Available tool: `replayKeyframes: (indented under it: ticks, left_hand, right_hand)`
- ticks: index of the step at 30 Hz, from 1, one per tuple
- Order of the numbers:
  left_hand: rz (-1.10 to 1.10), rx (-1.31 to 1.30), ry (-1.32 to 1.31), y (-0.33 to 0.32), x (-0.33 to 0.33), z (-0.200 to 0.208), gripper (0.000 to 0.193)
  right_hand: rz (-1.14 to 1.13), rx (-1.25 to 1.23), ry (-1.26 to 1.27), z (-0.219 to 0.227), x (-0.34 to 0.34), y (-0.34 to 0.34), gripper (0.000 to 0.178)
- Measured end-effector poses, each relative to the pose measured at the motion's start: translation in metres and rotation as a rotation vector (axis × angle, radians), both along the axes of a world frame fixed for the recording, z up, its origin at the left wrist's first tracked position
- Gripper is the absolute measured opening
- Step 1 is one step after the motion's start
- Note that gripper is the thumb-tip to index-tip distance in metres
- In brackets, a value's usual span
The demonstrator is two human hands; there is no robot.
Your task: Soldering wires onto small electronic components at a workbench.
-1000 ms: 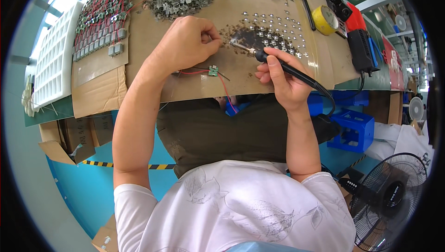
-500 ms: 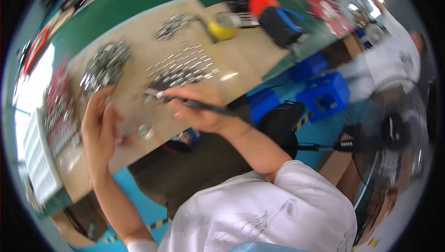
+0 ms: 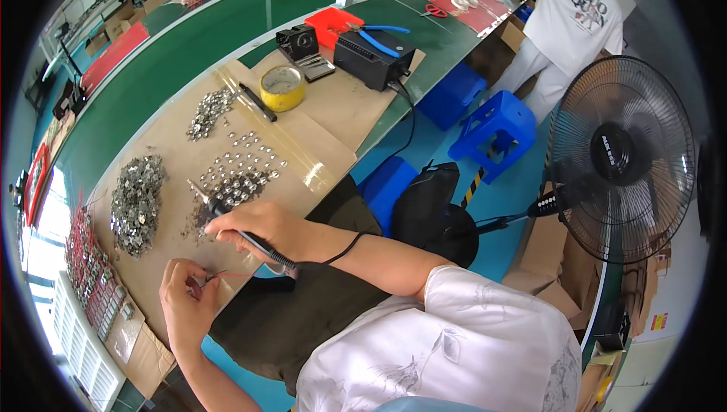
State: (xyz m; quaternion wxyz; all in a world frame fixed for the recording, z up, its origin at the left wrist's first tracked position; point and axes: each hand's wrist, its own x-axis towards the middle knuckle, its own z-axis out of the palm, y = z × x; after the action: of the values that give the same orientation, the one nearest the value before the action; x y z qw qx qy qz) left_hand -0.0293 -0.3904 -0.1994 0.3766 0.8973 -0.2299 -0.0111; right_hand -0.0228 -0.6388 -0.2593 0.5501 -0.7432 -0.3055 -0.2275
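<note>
My right hand (image 3: 266, 229) grips a soldering iron (image 3: 218, 204) like a pen. Its metal tip points up and left, over the table beside small round metal parts (image 3: 241, 179), some shiny and some dark. The iron's cable runs back over my right forearm. Lower and to the left, near the table's front edge, my left hand (image 3: 185, 298) pinches a thin red wire (image 3: 233, 275). Whatever sits at the wire's end is mostly hidden by the fingertips. A heap of flat silver metal pieces (image 3: 138, 204) lies beyond my left hand.
Red-wired parts (image 3: 92, 272) lie at left by a white slatted rack (image 3: 79, 344). Farther back are silver parts (image 3: 210, 113), a black pen (image 3: 257, 103), a yellow tape roll (image 3: 282, 90), an iron stand (image 3: 297, 43) and a black box (image 3: 369, 60) under blue-handled pliers (image 3: 379, 41). A fan (image 3: 617, 151) and a person (image 3: 572, 14) are right.
The view has shifted and sharpened. My left hand has come down toward the table's front edge, its fingers now pinched on the red wire. My right hand still holds the soldering iron.
</note>
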Motion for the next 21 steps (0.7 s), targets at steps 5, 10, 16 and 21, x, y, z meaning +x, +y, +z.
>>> replayKeyframes:
  ticks: [5,10,16,21]
  left_hand:
    - [0.084,-0.094,0.068,-0.002,0.005,-0.011,0.016]
    - [0.037,-0.203,-0.098,-0.008,0.008,-0.016,0.013]
    - [0.123,-0.263,-0.048,-0.006,0.006,-0.024,0.01]
    - [0.158,-0.23,-0.068,-0.02,0.013,-0.02,0.004]
  right_hand:
    - [-0.059,-0.002,-0.146,0.017,-0.008,0.026,0.034]
    - [-0.01,-0.093,-0.076,0.017,-0.013,0.035,0.037]
    - [0.023,-0.092,-0.067,0.013,-0.003,0.038,0.029]
    - [-0.046,-0.074,-0.041,0.017,0.0,0.032,0.026]
